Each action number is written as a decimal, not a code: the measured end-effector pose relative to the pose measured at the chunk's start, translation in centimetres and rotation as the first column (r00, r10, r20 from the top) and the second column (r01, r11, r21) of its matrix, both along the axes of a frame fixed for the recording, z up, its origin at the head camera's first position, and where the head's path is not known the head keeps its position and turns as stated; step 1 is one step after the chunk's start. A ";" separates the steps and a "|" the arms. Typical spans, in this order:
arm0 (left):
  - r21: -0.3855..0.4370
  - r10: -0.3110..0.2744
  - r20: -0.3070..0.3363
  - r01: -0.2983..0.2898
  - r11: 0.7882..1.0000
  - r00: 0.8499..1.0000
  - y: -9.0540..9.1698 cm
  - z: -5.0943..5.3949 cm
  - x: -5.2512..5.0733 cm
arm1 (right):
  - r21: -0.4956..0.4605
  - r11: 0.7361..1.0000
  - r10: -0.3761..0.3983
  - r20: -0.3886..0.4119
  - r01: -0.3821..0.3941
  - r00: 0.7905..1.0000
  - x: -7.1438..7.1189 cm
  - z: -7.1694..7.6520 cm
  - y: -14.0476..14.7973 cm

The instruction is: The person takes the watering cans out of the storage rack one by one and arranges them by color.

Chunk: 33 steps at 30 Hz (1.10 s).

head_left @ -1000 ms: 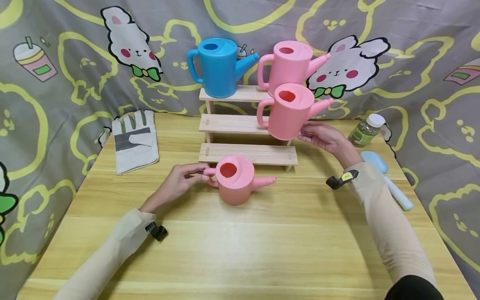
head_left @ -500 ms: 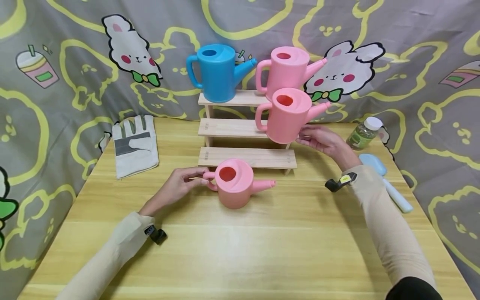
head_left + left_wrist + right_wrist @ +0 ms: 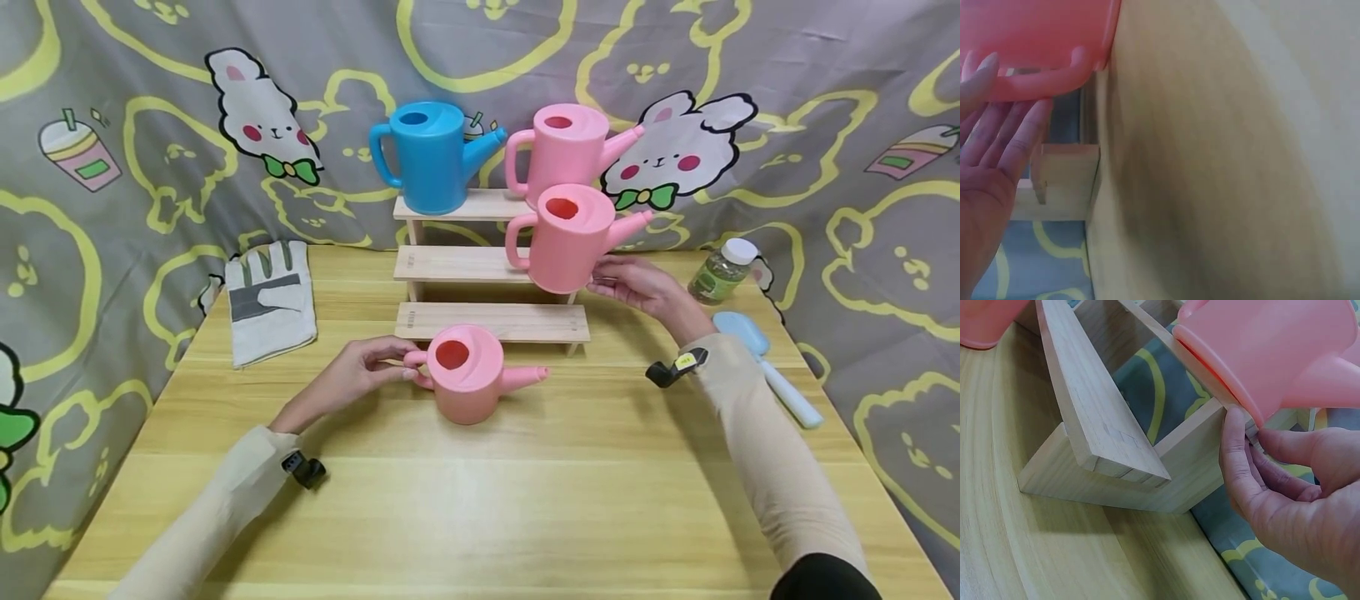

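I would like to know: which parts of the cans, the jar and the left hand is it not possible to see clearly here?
- Head view: lower part of the rear pink can, hidden by the middle can.
- Head view: any words on the jar, too small.
- Left wrist view: spout of the front can and part of the left hand, cut off by picture edges.
- Right wrist view: spout tip of the middle can, cut off by the right edge.

From above, the head view faces forward-down; 2 close wrist views share the rack (image 3: 465, 263).
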<state>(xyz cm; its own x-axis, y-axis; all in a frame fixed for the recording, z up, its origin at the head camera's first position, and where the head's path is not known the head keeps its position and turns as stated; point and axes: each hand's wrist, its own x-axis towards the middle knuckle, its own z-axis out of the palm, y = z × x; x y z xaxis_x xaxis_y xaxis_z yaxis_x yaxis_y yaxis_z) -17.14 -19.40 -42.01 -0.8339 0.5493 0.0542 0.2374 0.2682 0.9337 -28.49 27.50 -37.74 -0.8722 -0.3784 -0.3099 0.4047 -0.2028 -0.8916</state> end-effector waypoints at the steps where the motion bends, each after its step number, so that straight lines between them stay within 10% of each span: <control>1: -0.008 -0.008 0.000 0.008 1.000 1.000 -0.1 0.2 -0.1 | 0.005 1.000 -0.001 -0.002 0.001 1.000 0.0 0.0 0.0; 8: -0.162 -0.066 -0.063 0.055 0.985 0.996 -1.9 3.2 -1.4 | 0.022 1.000 -0.001 -0.003 0.001 1.000 -0.1 0.0 -0.3; 17: -0.229 0.082 -0.268 -0.146 0.962 0.960 -0.9 7.5 -4.5 | 0.026 1.000 -0.012 -0.001 0.012 1.000 0.0 0.0 0.0; 26: -0.185 0.014 -0.366 -0.088 0.979 0.930 3.5 8.9 -7.9 | 0.030 1.000 0.005 -0.005 -0.005 1.000 -0.2 -0.2 0.0; 33: -0.162 -0.009 -0.350 -0.051 0.985 0.937 6.1 9.6 -9.9 | 0.005 1.000 0.000 0.004 0.000 1.000 -0.2 -0.1 0.0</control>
<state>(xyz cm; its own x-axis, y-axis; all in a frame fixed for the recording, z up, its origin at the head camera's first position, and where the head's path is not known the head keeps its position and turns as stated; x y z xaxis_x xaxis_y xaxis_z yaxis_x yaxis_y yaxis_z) -27.07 -13.26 -32.45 -0.7901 0.5583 0.2530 0.5324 0.4206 0.7346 -28.74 27.52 -37.86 -0.8710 -0.3768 -0.3152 0.4084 -0.1988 -0.8909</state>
